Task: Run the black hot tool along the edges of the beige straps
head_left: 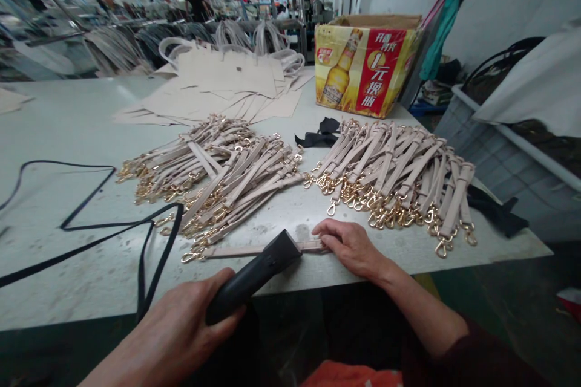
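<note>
At the near side of a pale desk [91,269], a slim, gold-clipped beige strap [236,250] is pinched at its right end by the nearly closed grip of the right hand [347,249]; a black handheld tool [254,278], wrapped by the left hand [193,308], is best kept square to it.

Bare left hand [195,308]: seven o'clock, curled in a grip, aimed toward two.
Bare right hand [348,246]: five o'clock, fingers bent, aimed toward ten.

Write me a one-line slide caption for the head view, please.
Left hand holding a black tool, right hand at a strap, more straps piled beyond.
</note>
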A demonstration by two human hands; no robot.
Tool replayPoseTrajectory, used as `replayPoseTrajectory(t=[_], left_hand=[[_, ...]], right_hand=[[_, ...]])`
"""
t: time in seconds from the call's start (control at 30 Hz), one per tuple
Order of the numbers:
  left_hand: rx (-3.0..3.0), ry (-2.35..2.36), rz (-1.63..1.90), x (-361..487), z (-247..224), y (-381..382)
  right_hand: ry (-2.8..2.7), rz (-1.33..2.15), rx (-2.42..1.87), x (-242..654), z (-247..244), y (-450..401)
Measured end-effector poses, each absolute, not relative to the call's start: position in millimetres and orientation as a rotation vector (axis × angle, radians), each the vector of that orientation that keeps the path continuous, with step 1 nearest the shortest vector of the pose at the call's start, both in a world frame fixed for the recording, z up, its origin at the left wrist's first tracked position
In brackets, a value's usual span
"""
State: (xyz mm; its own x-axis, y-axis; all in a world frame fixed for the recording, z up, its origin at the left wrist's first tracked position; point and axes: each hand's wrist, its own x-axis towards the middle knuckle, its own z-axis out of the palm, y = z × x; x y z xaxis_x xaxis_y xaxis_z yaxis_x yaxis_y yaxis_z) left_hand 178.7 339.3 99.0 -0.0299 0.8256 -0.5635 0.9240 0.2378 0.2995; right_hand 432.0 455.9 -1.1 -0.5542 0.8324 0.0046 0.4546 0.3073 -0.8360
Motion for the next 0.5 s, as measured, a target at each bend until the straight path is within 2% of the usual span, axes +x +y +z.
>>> replayPoseTrajectory(t=[0.5], left_hand=[[1.667,1.757,-0.046,207,96,346]], right_hand=[[-2.140,1.169,-1.095,433,-1,457]])
